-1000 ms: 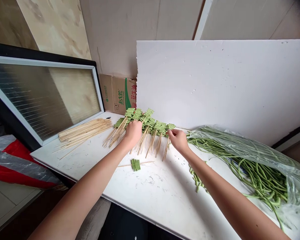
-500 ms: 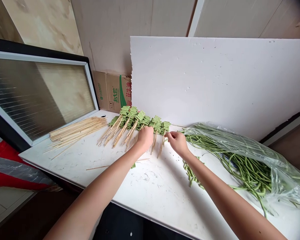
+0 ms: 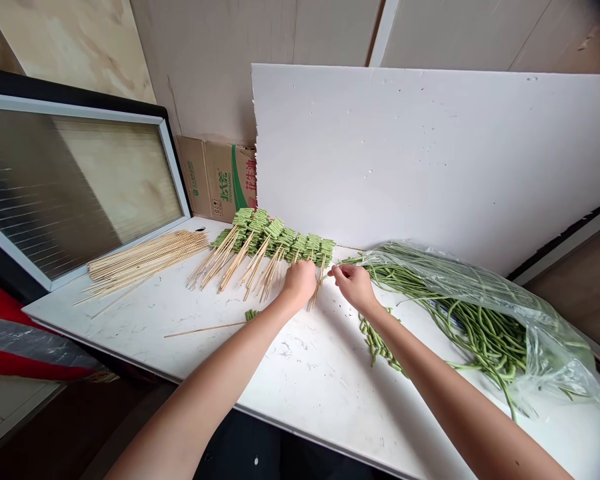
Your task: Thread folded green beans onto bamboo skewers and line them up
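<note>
Bean skewers (image 3: 276, 228) lie heaped in a row at the far side of the table (image 3: 325, 380), close in front of a white board (image 3: 405, 160), their stick ends (image 3: 254, 270) fanned toward the wearer. Take that row as the clock's centre. Over the last second the left hand (image 3: 300, 281) has shifted along it toward the three o'clock end — bundles it covered now show plainly, so the handling seems to have passed to the last few. That hand is curled over sticks at five o'clock; whether it grips them, I cannot tell. At four o'clock the right hand (image 3: 354, 283), thumb and fingers drawn together, is just beside the endmost sticks; anything between its fingertips is too small to make out. Toward seven o'clock a lone skewer (image 3: 207, 329) lies apart, its bean pieces now mostly hidden by the left forearm (image 3: 230, 377), though a second ago they were in full view.

Farther out at four o'clock are loose cut pieces (image 3: 375, 341). Between three and four, a clear plastic bag (image 3: 543, 357) holds long beans (image 3: 490, 333) — many spill from it. Bare sticks (image 3: 145, 257) are piled at nine. At ten stands a cardboard box (image 3: 195, 177), contents unseen.
</note>
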Motion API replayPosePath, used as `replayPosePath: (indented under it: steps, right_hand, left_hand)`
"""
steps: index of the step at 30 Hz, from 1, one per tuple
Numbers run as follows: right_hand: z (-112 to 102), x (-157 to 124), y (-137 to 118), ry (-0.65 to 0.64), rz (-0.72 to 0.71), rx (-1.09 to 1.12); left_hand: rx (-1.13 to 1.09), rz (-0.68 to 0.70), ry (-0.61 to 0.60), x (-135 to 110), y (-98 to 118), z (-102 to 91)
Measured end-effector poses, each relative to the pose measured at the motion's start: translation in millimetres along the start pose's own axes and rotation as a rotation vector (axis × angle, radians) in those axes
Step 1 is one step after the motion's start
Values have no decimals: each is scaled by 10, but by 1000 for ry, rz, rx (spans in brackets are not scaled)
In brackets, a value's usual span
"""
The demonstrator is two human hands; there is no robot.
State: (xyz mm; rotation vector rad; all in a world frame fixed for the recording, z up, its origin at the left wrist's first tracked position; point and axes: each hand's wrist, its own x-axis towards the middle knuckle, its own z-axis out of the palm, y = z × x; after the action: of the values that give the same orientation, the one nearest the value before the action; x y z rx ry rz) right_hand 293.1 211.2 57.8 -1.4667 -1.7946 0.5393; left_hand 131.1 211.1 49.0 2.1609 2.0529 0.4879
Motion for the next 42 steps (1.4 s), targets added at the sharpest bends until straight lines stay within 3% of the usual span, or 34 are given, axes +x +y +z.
replayPosePath:
  steps: [9,15,18,20,23,25,31,36,42]
  right_hand:
    - [192,192,27,-67,33,-4]
    - [202,269,-79,-71,30,-50]
    - [111,261,-194,-67,11,-47]
    - [3,188,-297,-87,3,-14]
    - [-182,-44,-476,-137,-21,86]
    - [-282,-248,-583,-194,-44,137]
    - [-412,-721,-655,-208,-19,191]
    - [-468,-876,-428,-154,100,232]
    - [-490,-1050,-203,-127,137,309]
  left_hand:
    - [1,-31,-35,-51,-46,-3]
    - [4,-38,-46,-77,-20,-67]
    - [28,-22,38,-172,-89,-273]
    - [58,-56,141,-249,-246,-502]
    - [139,-217,279,-336,-596,-831]
    - [182,-308,268,-354,-814,-942]
    - [199,-347,183,-268,-1072,-809]
    - [219,-334,177,-219,-1122,-755]
    - [194,-304,208,-261,-1089,-753]
